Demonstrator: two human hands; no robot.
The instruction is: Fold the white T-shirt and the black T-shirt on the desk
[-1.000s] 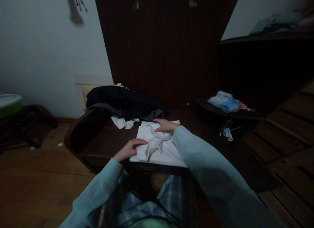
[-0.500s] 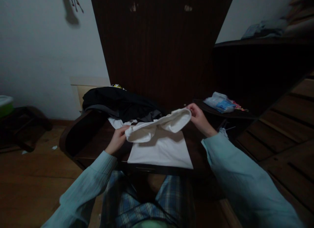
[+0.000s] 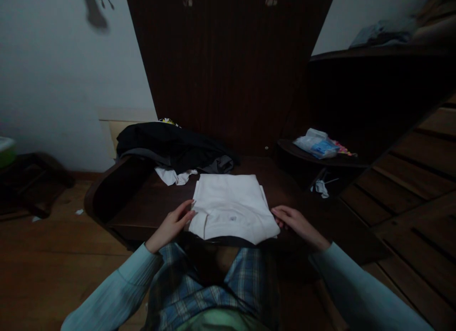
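A folded white garment (image 3: 230, 206) lies flat on the dark wooden table (image 3: 142, 203) in front of me, a small mark on its near half. My left hand (image 3: 171, 225) rests at its left near corner, fingers stretched out and touching the edge. At the right near corner lies my right hand (image 3: 294, 222), fingers extended flat against the cloth's edge. Neither hand holds anything.
A heap of black and grey clothes (image 3: 171, 148) with a white piece (image 3: 173, 176) under it lies at the table's far left. A low shelf at the right holds a plastic packet (image 3: 315, 143). A dark wardrobe (image 3: 231, 70) stands behind. Wooden floor surrounds the table.
The raised white fold that both hands held has been laid down over the garment. Both hands have let go and come back to the near corners.
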